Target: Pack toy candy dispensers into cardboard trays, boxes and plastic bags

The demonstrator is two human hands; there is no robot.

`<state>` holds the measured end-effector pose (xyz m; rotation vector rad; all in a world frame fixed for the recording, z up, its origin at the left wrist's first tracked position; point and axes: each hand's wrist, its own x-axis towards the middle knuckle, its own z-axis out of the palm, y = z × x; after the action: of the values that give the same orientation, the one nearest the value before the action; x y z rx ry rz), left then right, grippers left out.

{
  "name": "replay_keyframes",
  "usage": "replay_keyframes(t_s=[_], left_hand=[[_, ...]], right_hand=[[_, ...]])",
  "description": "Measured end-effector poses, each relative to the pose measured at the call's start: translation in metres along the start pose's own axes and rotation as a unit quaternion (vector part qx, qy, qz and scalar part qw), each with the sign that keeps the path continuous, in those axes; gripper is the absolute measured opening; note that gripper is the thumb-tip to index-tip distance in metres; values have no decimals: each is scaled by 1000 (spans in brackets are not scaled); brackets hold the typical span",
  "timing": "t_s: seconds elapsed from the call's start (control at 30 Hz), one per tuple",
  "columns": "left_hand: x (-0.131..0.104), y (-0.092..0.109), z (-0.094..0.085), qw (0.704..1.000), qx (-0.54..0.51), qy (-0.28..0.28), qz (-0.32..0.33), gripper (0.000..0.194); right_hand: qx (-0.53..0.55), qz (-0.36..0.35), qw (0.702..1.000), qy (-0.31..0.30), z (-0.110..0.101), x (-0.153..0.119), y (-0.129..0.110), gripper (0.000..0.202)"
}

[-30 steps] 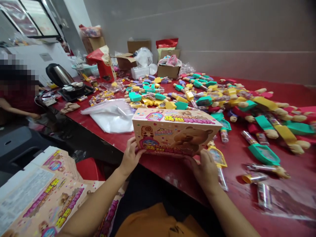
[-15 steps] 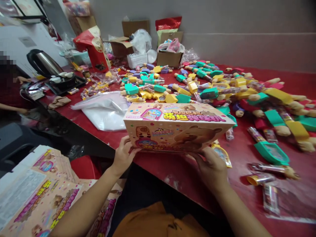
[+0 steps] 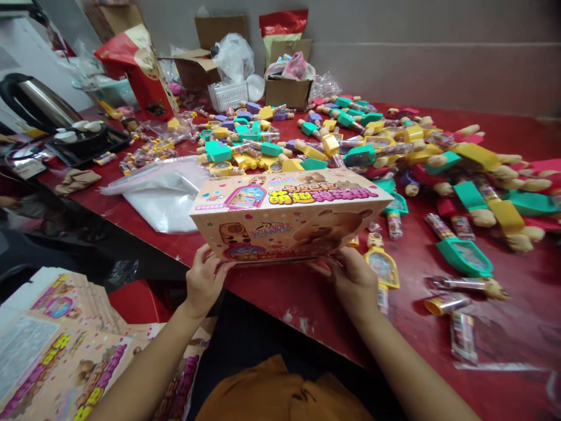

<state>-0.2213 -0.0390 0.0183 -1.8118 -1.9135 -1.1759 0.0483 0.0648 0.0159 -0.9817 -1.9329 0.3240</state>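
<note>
A peach-coloured printed cardboard box, with bear pictures and pink and yellow lettering, is tilted over the table's front edge. My left hand grips its lower left edge, thumb under the near side. At the lower right edge, my right hand holds the box with thumb and fingers. The box's inside and far side are hidden. Just right of my right hand lies a yellow-framed toy with a bear head. Further right is a green-framed toy beside candy-filled tubes.
Many coloured bear toys cover the red table. A clear plastic bag lies left of the box. Flattened printed cartons are stacked at lower left by a red stool. A kettle and tea tray stand far left.
The view has shifted slightly to the right, so the box and table things appear further left. Both hands still hold the box, its front tilted a little differently.
</note>
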Motion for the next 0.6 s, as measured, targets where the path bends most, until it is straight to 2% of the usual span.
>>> replay_keyframes(t_s=[0.1,0.3,0.47,0.6], left_hand=[[2,-3,-3,1000,-18,-14,-1,6],[9,-5,-8,997,-64,-42,0,9],[8,-2,0,994,-86,-59,-19,5],[6,-2,7,989,-109,-93,-36,8]], right_hand=[[34,13,999,-35,-1,9,-1,6],[78,11,990,-119,-11,26,9,14],[63,24,978,-199,-21,37,19,19],[43,31,974,-221,-17,35,24,23]])
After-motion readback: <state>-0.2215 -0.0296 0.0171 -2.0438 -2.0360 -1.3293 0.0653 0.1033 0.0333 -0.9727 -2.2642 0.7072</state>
